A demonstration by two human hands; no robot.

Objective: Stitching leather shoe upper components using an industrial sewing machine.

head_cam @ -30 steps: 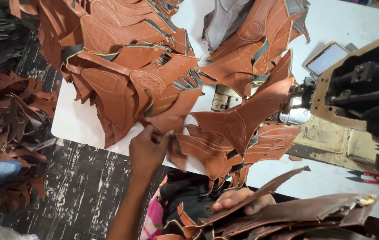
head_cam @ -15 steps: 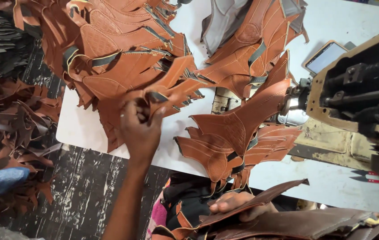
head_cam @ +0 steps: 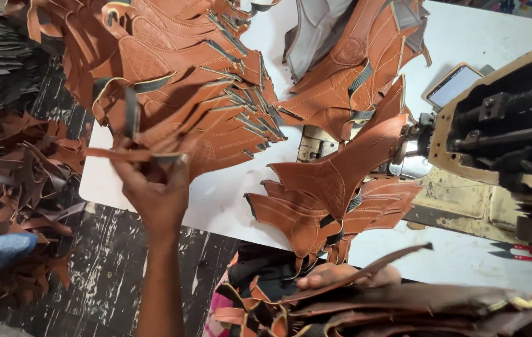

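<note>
I look down over a white table (head_cam: pixel 228 206) heaped with tan leather pieces. My left hand (head_cam: pixel 153 187) reaches up from the lower left and is closed on the tip of one leather piece (head_cam: pixel 172 140) at the near edge of the big heap (head_cam: pixel 185 81) on the table's left side. That piece lies directly above and just right of the hand, its long axis running from the pinched tip up and to the right into the heap. My right hand (head_cam: pixel 347 274) is low in the middle, fingers curled around a dark leather strip (head_cam: pixel 372 268) that runs up to the right, resting on a bundle of darker pieces (head_cam: pixel 415 306) in my lap. The two hands are well apart, and the left is plainly the nearer to the heap. Between them a smaller stack of tan pieces (head_cam: pixel 328 200) hangs off the table edge beside a sewing machine (head_cam: pixel 503 131). Brown scraps (head_cam: pixel 16 181) cover the floor on the left.
</note>
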